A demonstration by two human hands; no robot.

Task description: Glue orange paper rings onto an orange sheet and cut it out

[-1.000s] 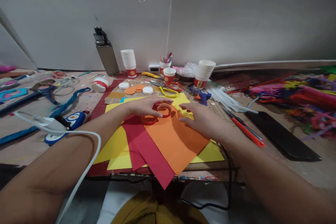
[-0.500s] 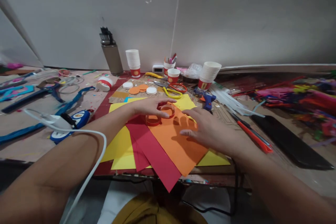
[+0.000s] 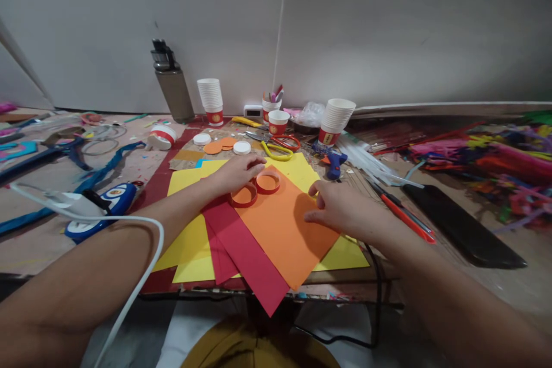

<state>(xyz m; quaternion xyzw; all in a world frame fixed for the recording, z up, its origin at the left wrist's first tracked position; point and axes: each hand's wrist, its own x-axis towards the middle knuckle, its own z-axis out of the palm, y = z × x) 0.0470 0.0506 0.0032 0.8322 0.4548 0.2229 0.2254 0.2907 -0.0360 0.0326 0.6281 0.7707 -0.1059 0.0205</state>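
Two red paper rings lie side by side on a sheet of orange paper [image 3: 282,230]: the nearer ring [image 3: 244,202] at left, the other ring [image 3: 268,191] just right of it. My left hand [image 3: 239,173] is right behind the left ring, fingers loosely stretched and apart; whether it touches the ring I cannot tell. Over the right edge of the orange sheet hovers my right hand [image 3: 330,204], fingers bent, thumb apart, nothing between them. Under the orange paper are red sheets [image 3: 254,259] and yellow sheets [image 3: 194,244].
Behind the paper lie yellow-handled scissors [image 3: 278,153], white lids [image 3: 242,148] and orange discs [image 3: 213,147]. Paper cup stacks [image 3: 210,102] and a bottle [image 3: 175,89] stand by the wall. At right are a blue glue gun [image 3: 335,165], a utility knife [image 3: 407,218] and a black phone [image 3: 463,227].
My left hand has drawn back left from above the rings, uncovering them. My right hand has moved slightly right, its fingers more bent. The view has shifted a little.
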